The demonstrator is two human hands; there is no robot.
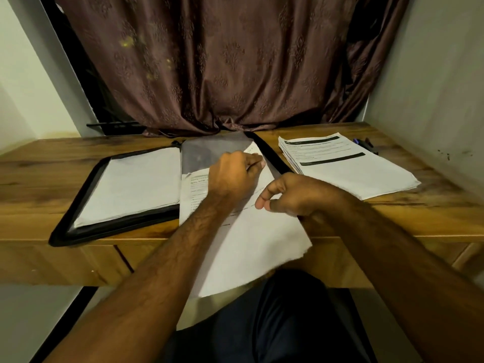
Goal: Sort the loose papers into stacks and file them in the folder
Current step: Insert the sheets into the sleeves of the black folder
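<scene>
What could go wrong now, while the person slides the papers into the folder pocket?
1. The white printed sheets hang past the wooden desk's front edge; they may bend or slip toward the lap.
2. The left hand pinches the sheets' top corner at the grey translucent pocket of the black zip folder; that corner could crease or catch.
3. The right hand seems to hold only loosely, so the sheets could fan apart.

brown curtain (pixel 222 61), pens (pixel 365 145), wooden desk (pixel 39 163)
</scene>
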